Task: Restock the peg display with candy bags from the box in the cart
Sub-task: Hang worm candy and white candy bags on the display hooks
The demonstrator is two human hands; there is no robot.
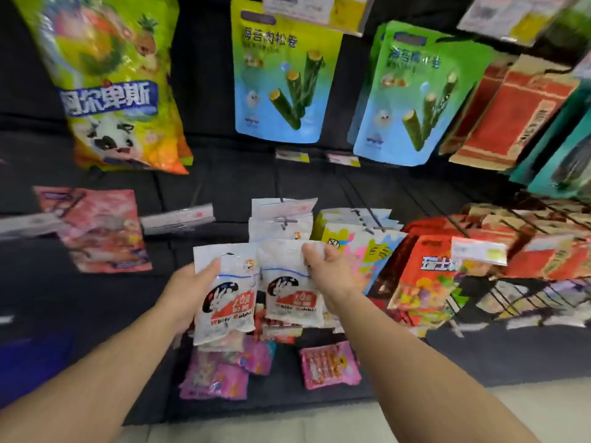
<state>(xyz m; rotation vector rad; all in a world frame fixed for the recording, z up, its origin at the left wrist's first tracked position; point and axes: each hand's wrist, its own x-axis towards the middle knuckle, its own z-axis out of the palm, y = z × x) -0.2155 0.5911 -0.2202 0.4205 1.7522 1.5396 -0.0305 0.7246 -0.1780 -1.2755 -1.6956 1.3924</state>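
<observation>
1. The left hand [192,284] grips a White Rabbit candy bag [225,298] by its left edge, thumb across the front and fingers curled behind. More white bags seem stacked behind it in the same hand; how many cannot be told.
2. The right hand [331,271] pinches the top right corner of a second White Rabbit bag [289,286], thumb on the front of the header and the fingers behind it. The bag hangs upright just beside the left one, their edges touching or overlapping.
3. Straight above the second bag, a row of matching white bags [281,219] already hangs on a peg [283,199] of the black display panel [224,174]. The held bag's top sits just below and in front of them.
4. To the right hang yellow cartoon-print bags [358,241], then red candy bags [425,276] with a price tag [479,251] in front.
5. To the left hangs a pink bag [102,228].
6. On the upper row are a large yellow-green fruit candy bag [108,84] and two blue-green seaweed roll pouches [281,71], [415,100].
7. Below the hands hang small pink packets [217,372] and [329,366].
8. The picture is blurred, so small print is unreadable.
</observation>
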